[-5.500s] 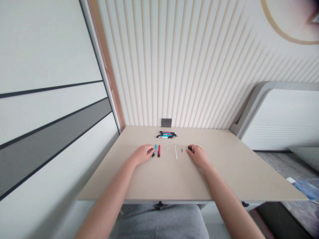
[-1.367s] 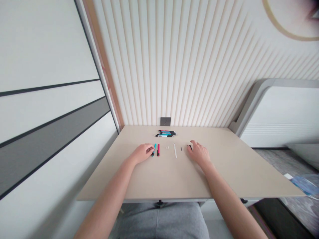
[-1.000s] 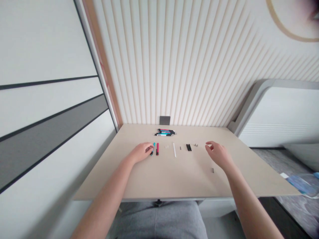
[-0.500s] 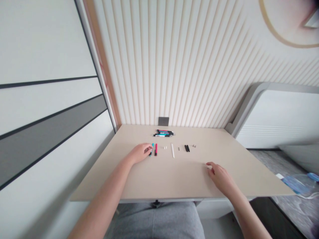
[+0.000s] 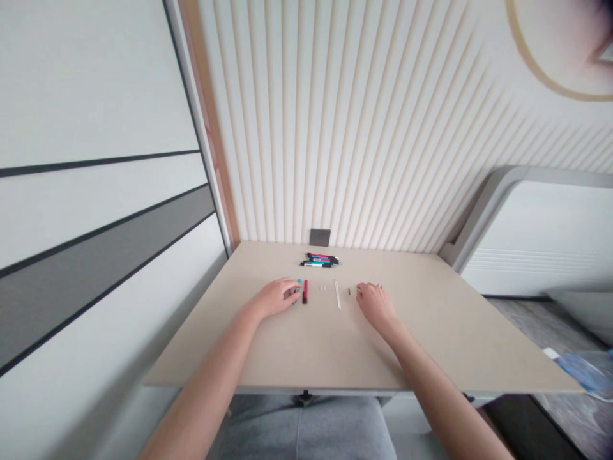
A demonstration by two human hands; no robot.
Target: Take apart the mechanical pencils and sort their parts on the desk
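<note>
My left hand [image 5: 278, 298] rests on the table with its fingers closed round a teal and black pen barrel [image 5: 299, 281], much of which they cover. Just right of it lies a red and black pen barrel [image 5: 305, 291]. My right hand [image 5: 376, 303] is lowered, fingers curled down, over the place where two short black pieces lay; what its fingertips grip is hidden. Left of that hand sits a tiny dark piece [image 5: 349, 291]. Between the hands are thin white sticks [image 5: 338, 294] and small white bits [image 5: 322, 288].
A pile of several pens [image 5: 320, 260] lies near the back of the beige table [image 5: 306, 348]. Behind it is a ribbed wall with a dark socket [image 5: 320, 237]. A white cabinet [image 5: 105, 275] stands on the left and a bed headboard [image 5: 541, 223] on the right.
My right hand has moved left and forward from the table's right side to the black pieces, now covering them. My left hand stays at the teal barrel. The view has shifted slightly.
</note>
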